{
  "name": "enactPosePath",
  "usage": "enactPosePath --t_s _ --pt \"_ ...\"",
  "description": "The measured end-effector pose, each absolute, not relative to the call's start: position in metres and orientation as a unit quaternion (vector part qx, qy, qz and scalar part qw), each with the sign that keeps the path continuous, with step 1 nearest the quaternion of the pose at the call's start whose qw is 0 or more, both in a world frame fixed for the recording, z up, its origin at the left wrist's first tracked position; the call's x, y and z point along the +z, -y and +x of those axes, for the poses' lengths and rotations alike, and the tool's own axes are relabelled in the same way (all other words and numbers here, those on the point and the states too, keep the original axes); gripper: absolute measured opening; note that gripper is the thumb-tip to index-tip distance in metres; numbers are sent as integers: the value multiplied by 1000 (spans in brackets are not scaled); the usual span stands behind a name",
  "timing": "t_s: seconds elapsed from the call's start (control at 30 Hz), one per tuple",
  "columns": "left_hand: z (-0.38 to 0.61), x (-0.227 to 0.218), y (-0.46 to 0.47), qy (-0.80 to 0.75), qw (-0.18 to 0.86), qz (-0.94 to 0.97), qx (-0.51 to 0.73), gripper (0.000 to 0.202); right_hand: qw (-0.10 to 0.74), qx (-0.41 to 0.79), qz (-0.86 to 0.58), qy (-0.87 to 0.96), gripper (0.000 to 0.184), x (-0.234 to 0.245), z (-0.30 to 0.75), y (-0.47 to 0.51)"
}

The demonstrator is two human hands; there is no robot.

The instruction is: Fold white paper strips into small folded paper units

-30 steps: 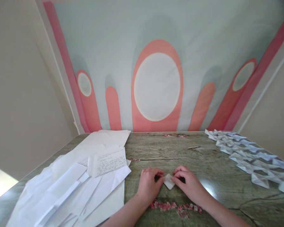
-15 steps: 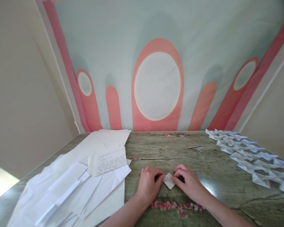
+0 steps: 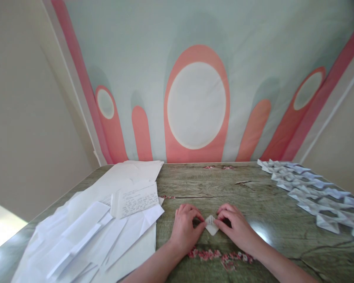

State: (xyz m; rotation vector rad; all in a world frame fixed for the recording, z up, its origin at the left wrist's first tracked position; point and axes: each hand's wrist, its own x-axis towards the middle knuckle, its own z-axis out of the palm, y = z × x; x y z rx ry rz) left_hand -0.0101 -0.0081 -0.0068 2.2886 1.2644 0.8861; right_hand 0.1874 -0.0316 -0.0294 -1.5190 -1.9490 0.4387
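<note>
A small folded piece of white paper (image 3: 211, 226) with faint print on it lies point-down between my hands, just above the table. My left hand (image 3: 187, 226) pinches its left corner between thumb and forefinger. On the opposite corner, the thumb and fingers of my right hand (image 3: 234, 226) are closed in a similar pinch. The fingertips cover both side corners of the paper.
Loose white sheets and folded strips (image 3: 85, 232) spread over the table's left side, a handwritten sheet (image 3: 138, 199) on top. Rows of folded paper pieces (image 3: 309, 192) stand on the right. The wood-patterned table (image 3: 200, 182) meets a painted wall panel (image 3: 153, 78) behind.
The folded paper now looks flatter and more diamond-shaped. Both hands keep their pinch with only slight finger movement. The whole view has shifted a little.
</note>
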Motion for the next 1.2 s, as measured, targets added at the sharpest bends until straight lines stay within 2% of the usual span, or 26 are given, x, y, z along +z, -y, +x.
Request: enactPosePath --t_s 0.37,0.87,1.2 --pt "-11 -10 4 -481 213 799 292 7 311 228 -569 726 19 -23 191 32" --pt "-17 0 -2 -501 275 789 226 7 294 242 -588 713 20 -18 187 34" --pt "-18 -2 0 -494 255 800 224 6 295 237 -582 720 23 -22 188 34"
